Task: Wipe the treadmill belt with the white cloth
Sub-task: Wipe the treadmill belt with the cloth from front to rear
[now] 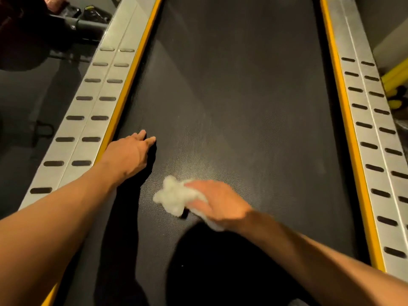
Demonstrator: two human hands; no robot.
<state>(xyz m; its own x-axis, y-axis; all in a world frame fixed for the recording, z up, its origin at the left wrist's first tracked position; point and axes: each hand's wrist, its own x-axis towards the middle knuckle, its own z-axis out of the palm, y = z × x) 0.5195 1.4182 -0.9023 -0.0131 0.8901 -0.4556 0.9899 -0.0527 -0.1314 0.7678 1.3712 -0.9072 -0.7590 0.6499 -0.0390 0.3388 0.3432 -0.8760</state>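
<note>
Both flat: left hand on belt, right hand on cloth.

Dark treadmill belt under crumpled white cloth

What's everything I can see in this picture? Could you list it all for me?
treadmill belt: one, black, running up the middle
side rails: two, silver with dark oval slots, one on each side of the belt
edge strips: two, yellow, between each rail and the belt
white cloth: one, bunched, on the near part of the belt
gym equipment: dark, unclear, on the floor at upper left
yellow frame: partly seen, at the right edge
left hand: fingers straight, resting on the belt by the left strip
right hand: blurred, pressing flat on the cloth
</note>
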